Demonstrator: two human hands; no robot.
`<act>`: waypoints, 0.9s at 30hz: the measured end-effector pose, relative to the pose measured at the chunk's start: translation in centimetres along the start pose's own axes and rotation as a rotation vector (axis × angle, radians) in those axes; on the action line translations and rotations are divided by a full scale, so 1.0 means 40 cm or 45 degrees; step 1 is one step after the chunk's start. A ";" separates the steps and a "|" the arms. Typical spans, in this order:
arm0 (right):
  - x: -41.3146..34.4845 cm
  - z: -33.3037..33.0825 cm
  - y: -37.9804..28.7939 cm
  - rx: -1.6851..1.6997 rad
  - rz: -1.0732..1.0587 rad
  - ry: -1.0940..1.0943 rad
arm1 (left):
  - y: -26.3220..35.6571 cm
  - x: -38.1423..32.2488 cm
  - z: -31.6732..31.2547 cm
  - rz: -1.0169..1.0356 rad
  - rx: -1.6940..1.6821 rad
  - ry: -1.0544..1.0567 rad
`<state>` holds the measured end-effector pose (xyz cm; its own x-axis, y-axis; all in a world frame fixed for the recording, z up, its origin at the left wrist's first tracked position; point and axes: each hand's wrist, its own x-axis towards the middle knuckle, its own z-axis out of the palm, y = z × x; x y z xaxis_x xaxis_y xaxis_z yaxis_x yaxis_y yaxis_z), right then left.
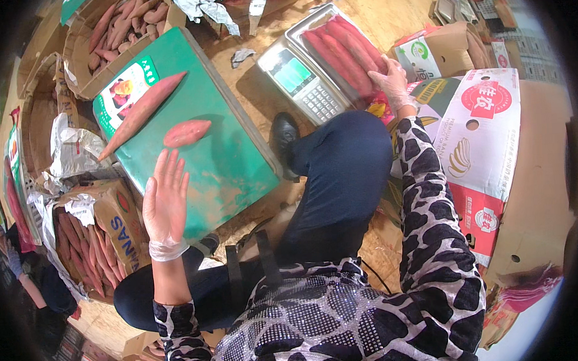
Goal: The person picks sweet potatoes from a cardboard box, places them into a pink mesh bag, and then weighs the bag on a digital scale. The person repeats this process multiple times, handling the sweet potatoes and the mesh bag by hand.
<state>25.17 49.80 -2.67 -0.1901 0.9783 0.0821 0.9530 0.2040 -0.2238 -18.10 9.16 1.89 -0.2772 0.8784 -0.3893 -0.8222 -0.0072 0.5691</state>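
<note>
My left hand [165, 199], in a thin clear glove, is held palm up with the fingers extended over a green board [232, 182]. Just beyond its fingertips lies a short sweet potato [187, 133]. A long sweet potato [143, 116] lies slantwise across a printed label [128, 86] on the board. My right hand [393, 84], also gloved, grips the near right end of a red bag of sweet potatoes [344, 54]. That bag rests on the tray of a digital scale [309, 79] with a lit display.
Cardboard boxes of sweet potatoes stand at upper left [124, 28] and lower left [88, 249]. Printed banana cartons [478, 126] flank my right arm. Crumpled paper [77, 140] lies beside the board. Another person's gloved hand [15, 261] shows at the far left.
</note>
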 end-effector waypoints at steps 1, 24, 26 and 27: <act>-0.002 -0.008 -0.007 0.041 0.029 -0.088 | 0.000 0.000 0.000 0.001 -0.007 -0.007; -0.024 0.029 -0.025 -0.164 -0.145 0.192 | -0.028 0.029 0.014 0.279 1.130 0.135; -0.023 0.039 -0.025 -0.059 -0.263 0.119 | -0.027 0.061 0.007 0.817 2.074 0.154; -0.020 0.048 -0.029 -0.088 -0.228 0.095 | -0.023 0.078 0.002 0.894 2.302 0.166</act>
<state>23.76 48.87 -4.33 -0.3423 0.9209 0.1865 0.9201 0.3687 -0.1323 -18.17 11.93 0.22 -0.3759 0.9028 0.2089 0.8112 0.2116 0.5451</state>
